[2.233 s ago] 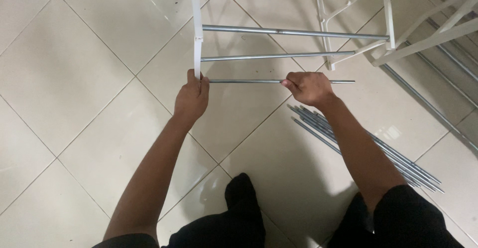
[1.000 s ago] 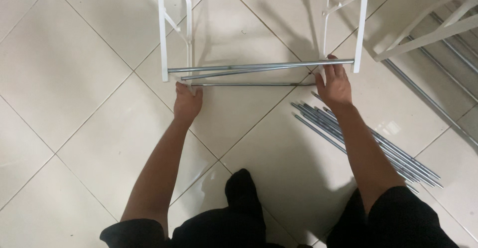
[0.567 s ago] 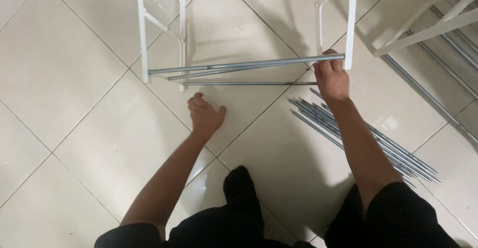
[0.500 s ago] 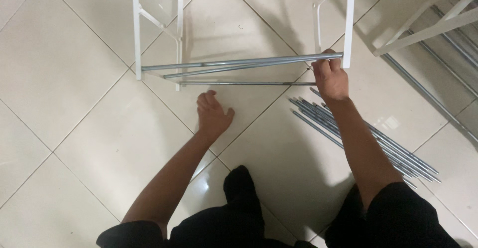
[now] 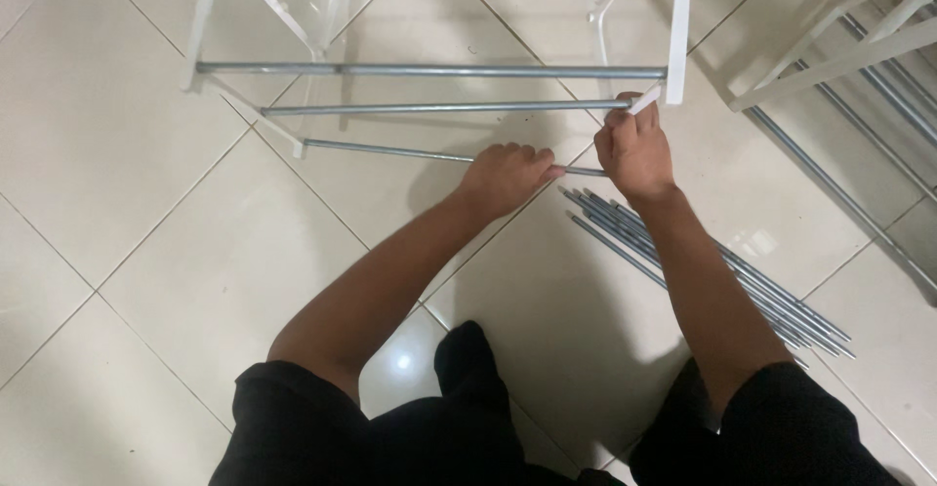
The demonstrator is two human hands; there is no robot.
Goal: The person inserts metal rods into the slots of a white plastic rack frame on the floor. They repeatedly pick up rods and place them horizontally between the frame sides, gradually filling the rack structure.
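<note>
Cream glazed tiles make up the floor (image 5: 146,252), the largest thing in view, crossed by thin diagonal grout lines. On it stands a white frame (image 5: 678,27) of slim uprights, with two grey metal rods (image 5: 439,71) running level between its left and right sides, one above the other. A third, lower rod (image 5: 390,151) is fixed at its left end to the frame's left foot and slants down to the right towards the hands. Both forearms reach forward from black sleeves, the left one angled in from the lower left, the right one nearly straight up the view. The left hand (image 5: 506,176) lies knuckles up with its fingers curled over the lower rod, near its right end. The right hand (image 5: 636,149) is closed in a fist around the right end of the rods, just beside the white upright. A loose bundle of spare rods (image 5: 752,286) lies flat on the floor under the right forearm.
</note>
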